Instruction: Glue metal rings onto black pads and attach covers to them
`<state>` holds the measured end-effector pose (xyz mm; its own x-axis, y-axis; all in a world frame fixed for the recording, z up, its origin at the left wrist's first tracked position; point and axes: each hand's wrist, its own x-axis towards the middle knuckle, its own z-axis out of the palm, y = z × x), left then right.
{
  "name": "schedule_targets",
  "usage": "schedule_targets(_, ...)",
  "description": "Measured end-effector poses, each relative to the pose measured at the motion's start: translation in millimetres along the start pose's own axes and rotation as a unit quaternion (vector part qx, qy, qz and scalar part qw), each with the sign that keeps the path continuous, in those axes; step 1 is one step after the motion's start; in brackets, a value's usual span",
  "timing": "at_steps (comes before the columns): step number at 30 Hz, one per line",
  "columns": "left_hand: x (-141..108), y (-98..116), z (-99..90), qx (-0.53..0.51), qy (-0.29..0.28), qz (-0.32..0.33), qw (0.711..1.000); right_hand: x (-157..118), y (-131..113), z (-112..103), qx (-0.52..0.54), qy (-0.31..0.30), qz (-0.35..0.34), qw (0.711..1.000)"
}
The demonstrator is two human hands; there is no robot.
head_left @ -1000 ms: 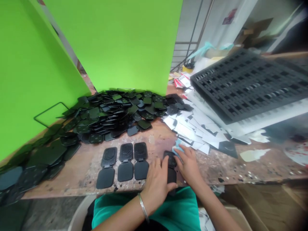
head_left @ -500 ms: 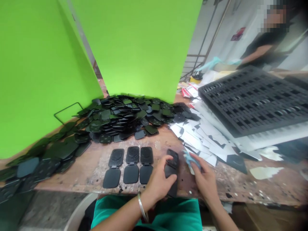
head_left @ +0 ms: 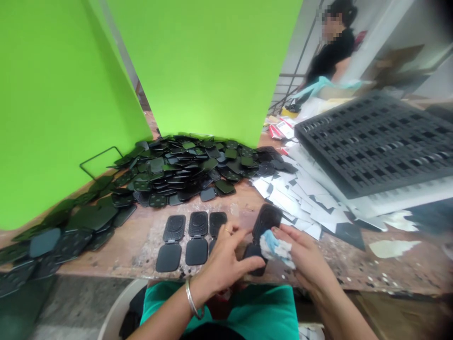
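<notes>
With 12 o'clock straight ahead of the person, the black case [head_left: 268,218] is opened out over the worktop [head_left: 235,200] at 1 o'clock, its far half pointing away and its near half partly under the thumb of the left hand [head_left: 226,257]. That hand, at 12 o'clock, is loosely spread, fingers curved and apart, with the thumb stretched out across the case; it wears a ring [head_left: 227,230], and a silver bangle [head_left: 191,297] circles the wrist. The right hand [head_left: 306,252], at 2 o'clock, pinches a crumpled blue-and-white cloth [head_left: 278,249], which overlaps the case's 3 o'clock side; how firmly it presses I cannot tell. Three more cases [head_left: 197,236] stand opened in a row at 11 o'clock, the nearest to the left hand partly hidden by it. Beyond them a heap of black pieces [head_left: 177,174] spreads from 12 round to 10 o'clock, below green boards [head_left: 208,66]. White scraps [head_left: 293,198] lie at 1 o'clock, just beside a dark slotted tray [head_left: 375,141], and farther off that way is a co-worker [head_left: 329,61] in a black top
</notes>
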<state>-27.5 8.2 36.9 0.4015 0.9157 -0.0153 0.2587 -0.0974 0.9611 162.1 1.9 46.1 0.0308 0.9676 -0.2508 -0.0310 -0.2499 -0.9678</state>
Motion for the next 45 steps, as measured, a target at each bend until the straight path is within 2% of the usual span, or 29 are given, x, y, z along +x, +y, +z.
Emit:
schedule_targets(2,-3,-4,5.7,-0.121,-0.031,-0.024,0.992,4,-3,6,0.065,-0.049,0.067,0.995)
schedule_targets(3,-5,-5,9.8,-0.207,-0.041,-0.058,0.976,5,-2,9,0.060,-0.050,0.062,0.995)
schedule_targets(4,-6,-7,13.7,-0.289,-0.037,-0.096,0.952,6,0,13,0.033,-0.023,0.030,0.999)
schedule_targets(5,-6,-7,16.8,-0.359,-0.021,-0.131,0.924,6,3,16,-0.012,0.032,-0.028,0.999)
schedule_targets(6,-6,-8,18.8,-0.411,0.003,-0.155,0.898,4,6,19,-0.068,0.103,-0.105,0.987)
schedule_targets(7,-6,-8,19.6,-0.443,0.024,-0.170,0.880,2,9,23,-0.128,0.169,-0.191,0.958)
schedule_targets(8,-5,-8,19.4,-0.461,0.035,-0.181,0.868,-1,13,27,-0.184,0.208,-0.274,0.920)
schedule_targets(9,-6,-9,18.5,-0.467,0.035,-0.191,0.863,-4,16,32,-0.235,0.210,-0.345,0.884)
schedule_targets(11,-7,-10,16.2,-0.452,0.008,-0.200,0.869,-6,23,42,-0.320,0.126,-0.429,0.835)
schedule_targets(13,-11,-11,14.5,-0.437,-0.040,-0.194,0.877,1,28,49,-0.384,0.058,-0.433,0.813)
schedule_targets(14,-14,-11,13.7,-0.437,-0.067,-0.193,0.876,7,30,49,-0.400,0.059,-0.415,0.815)
schedule_targets(15,-16,-10,12.9,-0.437,-0.099,-0.198,0.872,16,32,47,-0.401,0.077,-0.389,0.826)
schedule_targets(17,-21,-6,10.4,-0.433,-0.150,-0.214,0.863,36,34,33,-0.367,0.116,-0.319,0.866)
schedule_targets(18,-22,-4,8.8,-0.419,-0.159,-0.217,0.867,45,34,23,-0.345,0.127,-0.281,0.886)
schedule_targets(20,-24,-2,5.2,-0.355,-0.133,-0.190,0.906,59,33,-1,-0.309,0.145,-0.215,0.915)
schedule_targets(22,-26,-2,3.1,-0.235,-0.071,-0.138,0.959,63,30,-22,-0.275,0.185,-0.169,0.928)
schedule_targets(24,-27,-5,4.2,-0.072,-0.011,-0.102,0.992,53,25,-32,-0.234,0.250,-0.151,0.927)
schedule_targets(26,-27,-12,9.1,0.088,0.038,-0.086,0.992,33,21,-24,-0.220,0.299,-0.175,0.912)
schedule_targets(27,-27,-15,12.4,0.154,0.057,-0.078,0.983,20,20,-15,-0.230,0.302,-0.210,0.901)
schedule_targets(29,-25,-19,19.0,0.241,0.076,-0.044,0.966,-3,24,10,-0.272,0.243,-0.323,0.873)
schedule_targets(31,-23,-22,23.8,0.274,0.079,0.005,0.959,-15,32,33,-0.342,0.132,-0.422,0.829)
schedule_targets(33,-21,-21,26.6,0.287,0.081,0.039,0.954,-8,43,42,-0.413,0.095,-0.433,0.796)
schedule_targets(34,-20,-21,27.6,0.295,0.084,0.044,0.951,1,48,40,-0.434,0.103,-0.416,0.793)
schedule_targets(37,-21,-20,30.3,0.302,0.089,0.037,0.949,31,56,19,-0.426,0.132,-0.348,0.825)
schedule_targets(40,-23,-20,32.3,0.292,0.072,0.032,0.953,34,53,10,-0.392,0.105,-0.331,0.852)
schedule_targets(43,-22,-22,32.1,0.270,0.049,0.034,0.961,14,49,26,-0.377,0.061,-0.382,0.841)
schedule_targets(45,-22,-24,30.9,0.247,0.054,0.053,0.966,6,49,32,-0.398,0.046,-0.392,0.828)
